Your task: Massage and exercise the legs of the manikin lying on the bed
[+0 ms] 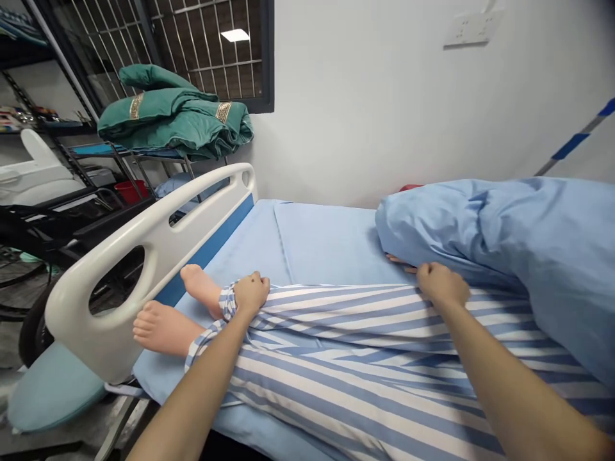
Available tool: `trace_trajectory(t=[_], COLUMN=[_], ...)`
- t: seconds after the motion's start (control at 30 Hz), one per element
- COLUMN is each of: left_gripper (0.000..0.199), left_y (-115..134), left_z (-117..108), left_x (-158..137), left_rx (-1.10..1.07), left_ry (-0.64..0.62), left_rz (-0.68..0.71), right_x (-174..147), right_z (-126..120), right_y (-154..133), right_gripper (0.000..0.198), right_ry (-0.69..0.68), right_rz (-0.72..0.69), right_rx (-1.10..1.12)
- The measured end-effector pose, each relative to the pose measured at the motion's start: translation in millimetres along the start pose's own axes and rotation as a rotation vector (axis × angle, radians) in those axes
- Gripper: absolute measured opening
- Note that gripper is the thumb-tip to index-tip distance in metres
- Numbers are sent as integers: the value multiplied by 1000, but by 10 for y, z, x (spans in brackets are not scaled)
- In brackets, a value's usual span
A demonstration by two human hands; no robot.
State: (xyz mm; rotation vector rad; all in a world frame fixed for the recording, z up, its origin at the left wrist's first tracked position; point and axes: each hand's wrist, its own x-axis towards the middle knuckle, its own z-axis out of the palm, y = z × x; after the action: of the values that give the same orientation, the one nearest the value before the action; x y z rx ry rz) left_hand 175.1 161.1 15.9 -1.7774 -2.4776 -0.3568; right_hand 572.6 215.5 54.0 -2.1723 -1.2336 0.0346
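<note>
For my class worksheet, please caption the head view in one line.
Left hand on striped trousers near bare feet, right hand farther up, beside bunched blue bedding.

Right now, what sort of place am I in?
Likely a care-training room: a hospital-style bed, a seeming manikin in striped trousers, and what looks like a wheelchair beyond the footboard.

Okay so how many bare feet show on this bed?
2. The nearer foot and the farther foot both stick out of the striped trousers, beside the white footboard. Any under the bunched blue bedding would be hidden.
</note>
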Motion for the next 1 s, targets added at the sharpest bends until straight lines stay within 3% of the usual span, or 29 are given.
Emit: trace_trajectory(t=[0.13, 0.3, 0.43, 0.57, 0.8, 1.0], left_gripper=[35, 36, 37, 38, 35, 37], left_y=[-13, 10, 4, -38, -41, 272], left_z=[4, -96, -164, -110, -98, -154], left_x=[6, -29, -41, -34, 61, 240], left_rx=[-48, -99, -139, -147, -163, -561], left_ry=[-21, -78, -120, -122, -71, 40], left_rz=[9, -25, -17, 35, 37, -64], right_x=[-623, -1623, -2043, -2174, -2148, -2038], right_z=[389, 861, 989, 996, 981, 1001], right_y=[-699, -1568, -1967, -2078, -2047, -2007], right_gripper=[26, 40, 41, 39, 39, 41], right_ry=[-259, -284, -359, -392, -397, -401], right_rz=[-211, -373, -416, -529, -530, -455], right_rx=[-87, -74, -78, -64, 22, 287])
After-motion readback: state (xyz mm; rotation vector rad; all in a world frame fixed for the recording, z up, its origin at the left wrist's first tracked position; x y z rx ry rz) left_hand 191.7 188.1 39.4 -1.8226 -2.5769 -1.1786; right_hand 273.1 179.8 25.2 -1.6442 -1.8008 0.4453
